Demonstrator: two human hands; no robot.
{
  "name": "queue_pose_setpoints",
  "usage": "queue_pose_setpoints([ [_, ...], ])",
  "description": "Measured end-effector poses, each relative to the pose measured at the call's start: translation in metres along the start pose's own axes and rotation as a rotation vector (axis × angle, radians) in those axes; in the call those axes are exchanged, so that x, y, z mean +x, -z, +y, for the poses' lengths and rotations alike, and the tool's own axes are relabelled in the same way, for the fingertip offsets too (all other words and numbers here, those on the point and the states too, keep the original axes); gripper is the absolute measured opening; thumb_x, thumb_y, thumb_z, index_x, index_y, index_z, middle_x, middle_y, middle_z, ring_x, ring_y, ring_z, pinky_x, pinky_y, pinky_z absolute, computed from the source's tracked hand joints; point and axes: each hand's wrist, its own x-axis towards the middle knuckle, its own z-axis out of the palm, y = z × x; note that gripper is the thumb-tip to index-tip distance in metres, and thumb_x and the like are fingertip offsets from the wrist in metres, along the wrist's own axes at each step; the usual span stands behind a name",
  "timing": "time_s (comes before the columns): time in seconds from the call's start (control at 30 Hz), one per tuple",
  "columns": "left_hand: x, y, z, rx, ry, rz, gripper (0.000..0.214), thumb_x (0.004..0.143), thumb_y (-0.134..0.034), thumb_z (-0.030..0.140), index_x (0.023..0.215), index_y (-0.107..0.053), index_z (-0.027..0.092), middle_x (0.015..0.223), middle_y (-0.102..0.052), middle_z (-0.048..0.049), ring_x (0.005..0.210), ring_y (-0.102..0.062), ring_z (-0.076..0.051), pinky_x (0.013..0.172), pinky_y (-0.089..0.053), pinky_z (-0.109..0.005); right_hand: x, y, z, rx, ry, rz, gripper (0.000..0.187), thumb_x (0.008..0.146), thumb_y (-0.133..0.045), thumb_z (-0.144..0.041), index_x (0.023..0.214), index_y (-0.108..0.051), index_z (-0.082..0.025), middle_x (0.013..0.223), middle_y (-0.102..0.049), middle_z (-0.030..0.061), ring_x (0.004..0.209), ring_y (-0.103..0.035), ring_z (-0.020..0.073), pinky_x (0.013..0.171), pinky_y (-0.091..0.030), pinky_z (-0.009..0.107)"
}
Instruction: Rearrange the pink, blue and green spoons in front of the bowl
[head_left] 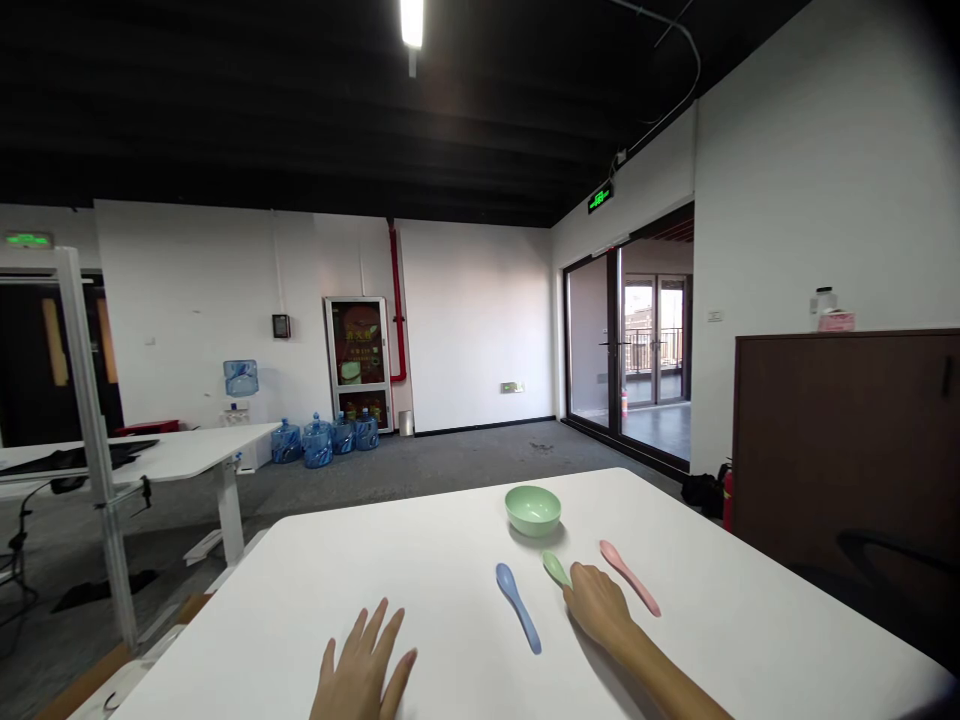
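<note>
My right hand (598, 605) rests on a pale green plastic spoon (556, 569), its fingers closed over the handle, which is hidden, while the bowl of the spoon shows past them. A pink plastic spoon (630, 578) lies just right of that hand, not touching it. To its left is a blue plastic spoon (517, 606). Beyond them stands a pale green bowl (532, 510). My left hand (365, 665) lies open near the near edge of the white table (360, 590), holding nothing.
A dark brown cabinet (847, 450) stands to the right, with a red fire extinguisher (727, 498) beside it. Another white desk (172, 452) and a metal upright (94, 430) are on the left. Blue water jugs (318, 443) stand by the far wall.
</note>
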Motion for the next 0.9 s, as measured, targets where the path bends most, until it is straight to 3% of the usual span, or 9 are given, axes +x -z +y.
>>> queue_pose_setpoints([
  [0.23,0.002,-0.003,0.0,-0.032,-0.016,0.04,0.054,0.098,-0.036,0.043,0.149,-0.05,0.031,0.162,-0.046,-0.0047,0.151,-0.039,-0.033,0.12,-0.038,-0.062,0.0,-0.004,0.004,0.006,0.026,0.046,0.026,0.098,-0.044,-0.02,0.093,-0.068,-0.013,0.096,-0.072,0.0146,0.088,-0.071,0.0263,0.063,-0.033,0.031],
  [0.4,0.003,-0.004,-0.002,-0.038,-0.023,0.041,0.054,0.098,-0.035,0.043,0.149,-0.05,0.031,0.162,-0.046,-0.0045,0.151,-0.039,-0.033,0.12,-0.038,-0.062,-0.011,0.008,0.004,0.056,0.037,0.074,0.032,0.102,-0.04,-0.029,0.093,-0.067,-0.014,0.096,-0.072,0.0143,0.088,-0.07,0.0268,0.066,-0.039,0.032],
  [0.47,0.003,-0.005,-0.003,-0.049,-0.038,0.058,0.054,0.098,-0.035,0.043,0.148,-0.051,0.031,0.162,-0.046,-0.0048,0.151,-0.04,-0.033,0.119,-0.039,-0.063,-0.017,0.013,0.006,0.101,0.06,0.093,0.038,0.103,-0.037,-0.035,0.099,-0.068,-0.013,0.101,-0.073,0.0156,0.094,-0.07,0.0277,0.071,-0.044,0.033],
  [0.53,0.003,-0.007,-0.003,-0.051,-0.039,0.067,0.054,0.098,-0.036,0.042,0.148,-0.051,0.031,0.161,-0.047,-0.0051,0.151,-0.04,-0.033,0.119,-0.039,-0.062,-0.023,0.016,0.009,0.146,0.111,0.131,0.046,0.103,-0.036,-0.041,0.117,-0.068,-0.012,0.119,-0.071,0.0187,0.11,-0.068,0.0303,0.082,-0.049,0.036],
  [0.67,0.005,-0.011,-0.004,-0.046,-0.05,0.079,0.054,0.098,-0.036,0.043,0.148,-0.051,0.032,0.161,-0.048,-0.0047,0.151,-0.04,-0.032,0.119,-0.038,-0.062,-0.035,0.018,0.018,0.183,0.209,0.185,0.065,0.1,-0.039,-0.055,0.151,-0.051,-0.016,0.165,-0.039,0.0154,0.15,-0.04,0.0325,0.114,-0.041,0.042],
  [0.77,0.008,-0.014,-0.006,-0.045,-0.06,0.089,0.053,0.098,-0.035,0.043,0.148,-0.051,0.032,0.161,-0.048,-0.0048,0.151,-0.04,-0.032,0.119,-0.038,-0.062,-0.046,0.02,0.022,0.187,0.228,0.139,0.072,0.099,-0.038,-0.061,0.159,-0.04,-0.021,0.171,-0.025,0.0092,0.158,-0.022,0.0292,0.124,-0.031,0.044],
  [0.9,0.013,-0.02,-0.008,-0.054,-0.088,0.092,0.054,0.099,-0.032,0.045,0.149,-0.05,0.033,0.162,-0.047,-0.0048,0.152,-0.039,-0.032,0.119,-0.038,-0.062,-0.058,0.022,0.024,0.207,0.227,0.104,0.075,0.099,-0.037,-0.064,0.162,-0.035,-0.023,0.172,-0.021,0.0071,0.159,-0.018,0.0287,0.126,-0.028,0.047],
])
